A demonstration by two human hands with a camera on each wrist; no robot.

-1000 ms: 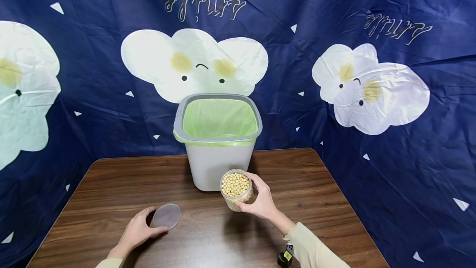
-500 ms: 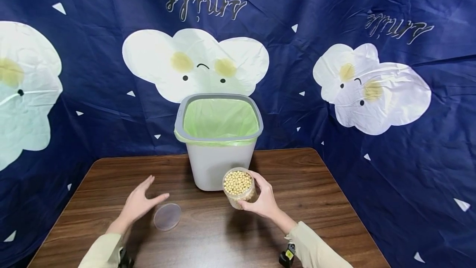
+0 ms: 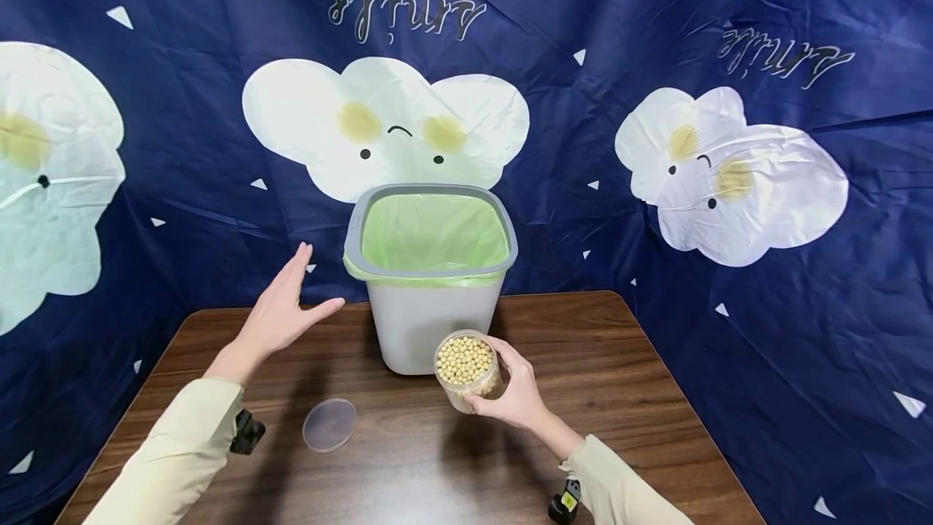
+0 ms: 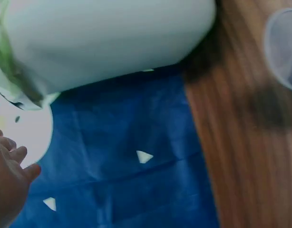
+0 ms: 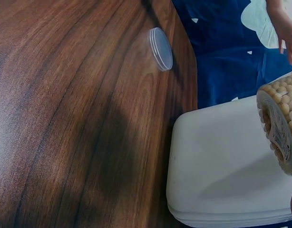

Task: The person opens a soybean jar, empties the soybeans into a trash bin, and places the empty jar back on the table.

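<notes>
My right hand (image 3: pixel 513 395) grips a clear round jar (image 3: pixel 466 371) full of pale yellow soybeans, lidless and raised over the table in front of the bin. In the right wrist view the jar (image 5: pixel 281 118) shows its underside. My left hand (image 3: pixel 277 316) is in the air left of the bin, thumb and fingers spread, holding nothing. A clear round lid (image 3: pixel 330 425) lies flat on the table, below and right of that hand. The grey-white bin (image 3: pixel 430 322) stands upright at the back, lined with a green bag (image 3: pixel 437 233).
The wooden table (image 3: pixel 583 363) ends just behind the bin. A dark blue cloth (image 3: pixel 568 120) with white clouds hangs behind it and along both sides. A small black device (image 3: pixel 248 432) sits on the left wrist, another black device (image 3: pixel 564 502) on the right.
My left hand has let go of the lid and risen up and forward toward the bin's left side. The lid stays on the table. My right hand and the jar have barely moved.
</notes>
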